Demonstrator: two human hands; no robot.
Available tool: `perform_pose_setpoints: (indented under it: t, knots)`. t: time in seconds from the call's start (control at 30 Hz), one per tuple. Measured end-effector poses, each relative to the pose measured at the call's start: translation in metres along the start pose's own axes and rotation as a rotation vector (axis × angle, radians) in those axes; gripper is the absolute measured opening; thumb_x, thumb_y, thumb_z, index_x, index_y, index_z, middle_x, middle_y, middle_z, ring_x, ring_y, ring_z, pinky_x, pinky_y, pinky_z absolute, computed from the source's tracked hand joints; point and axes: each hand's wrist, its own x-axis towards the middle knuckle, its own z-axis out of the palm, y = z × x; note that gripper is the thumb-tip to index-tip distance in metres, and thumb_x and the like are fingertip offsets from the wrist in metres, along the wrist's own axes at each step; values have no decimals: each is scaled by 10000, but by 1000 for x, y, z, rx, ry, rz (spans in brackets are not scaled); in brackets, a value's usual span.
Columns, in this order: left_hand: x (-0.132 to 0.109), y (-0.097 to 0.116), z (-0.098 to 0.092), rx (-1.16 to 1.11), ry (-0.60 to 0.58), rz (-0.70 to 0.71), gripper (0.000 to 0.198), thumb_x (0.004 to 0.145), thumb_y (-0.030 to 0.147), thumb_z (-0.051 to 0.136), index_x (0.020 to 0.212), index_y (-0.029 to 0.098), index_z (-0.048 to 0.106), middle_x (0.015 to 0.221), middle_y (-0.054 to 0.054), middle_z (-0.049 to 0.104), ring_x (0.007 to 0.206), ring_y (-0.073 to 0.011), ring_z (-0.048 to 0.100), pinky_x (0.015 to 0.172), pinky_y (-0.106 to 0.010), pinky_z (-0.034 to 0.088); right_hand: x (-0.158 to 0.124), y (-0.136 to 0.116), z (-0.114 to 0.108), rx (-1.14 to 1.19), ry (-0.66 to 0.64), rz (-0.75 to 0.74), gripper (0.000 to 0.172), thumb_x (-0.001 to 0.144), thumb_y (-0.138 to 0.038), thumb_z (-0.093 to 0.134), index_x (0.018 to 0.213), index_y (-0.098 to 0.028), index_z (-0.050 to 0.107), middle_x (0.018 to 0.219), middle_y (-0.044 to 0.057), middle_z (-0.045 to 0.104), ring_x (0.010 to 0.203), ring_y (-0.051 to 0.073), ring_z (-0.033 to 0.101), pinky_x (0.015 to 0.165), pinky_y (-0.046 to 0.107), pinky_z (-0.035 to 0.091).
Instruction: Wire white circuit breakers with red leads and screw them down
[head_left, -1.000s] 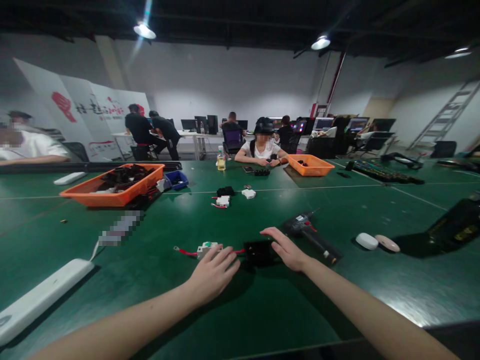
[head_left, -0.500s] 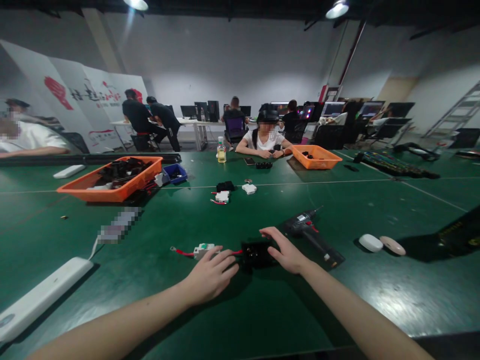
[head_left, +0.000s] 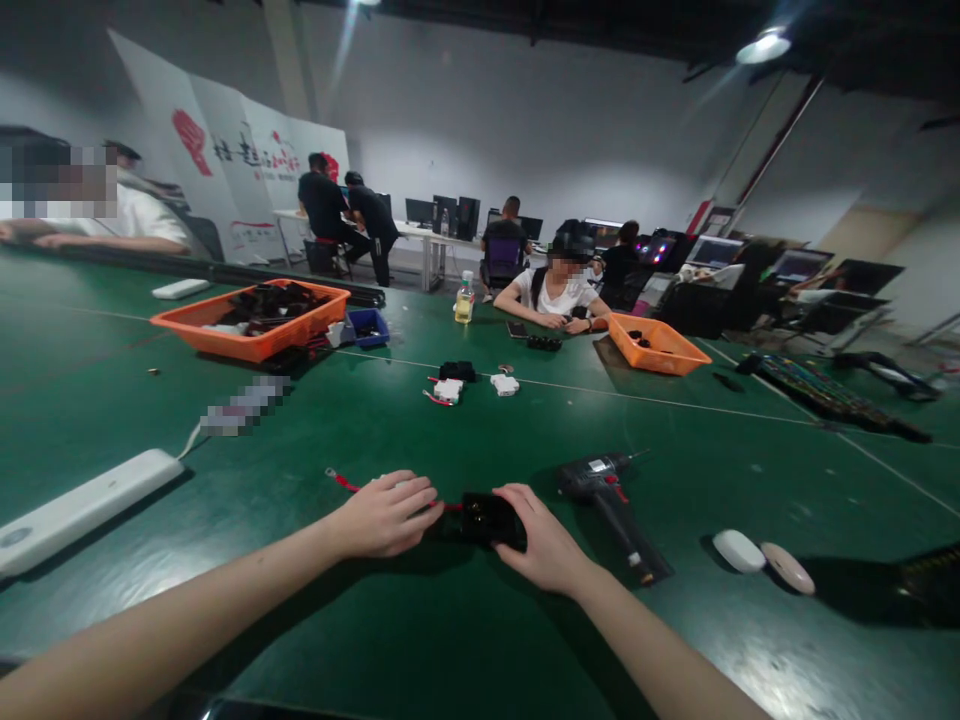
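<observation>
My left hand point(head_left: 394, 513) is closed over a small white circuit breaker, which its fingers now almost wholly cover. A red wire point(head_left: 343, 482) with a bare ring lug sticks out to the left of that hand. Another short red lead point(head_left: 453, 507) runs from under the fingers to a black box with brass-coloured contacts point(head_left: 487, 518). My right hand point(head_left: 538, 540) grips the right end of this box, thumb at the near side and fingers at the far side. Just right of it lies a black cordless drill point(head_left: 611, 505), its bit pointing away to the right.
Farther back lie white breakers point(head_left: 448, 390) with red wires and a black block point(head_left: 457, 371). Orange baskets point(head_left: 255, 345) point(head_left: 660, 358) and a blue bin point(head_left: 369, 328) hold parts. A white power strip point(head_left: 90, 505) lies left, a white case point(head_left: 739, 551) right. A co-worker sits opposite.
My left hand has moved over the breaker and covers it. My right hand has closed its thumb and fingers around the black box. The camera view has tilted and shifted.
</observation>
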Motion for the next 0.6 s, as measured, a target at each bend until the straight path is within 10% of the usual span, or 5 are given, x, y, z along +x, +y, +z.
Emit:
perform_pose_setpoints:
  t: [0.6]
  knots:
    - [9,10,-7,-18,-86,-21,325,902,253,552,1219,190,589,1085,-90,657,964,-221,598,938,-410,411,3,5,1,44,17,81,826,791,-367,769,1504,-306,356,1469,109,350,1312,282,484,1095,453,440]
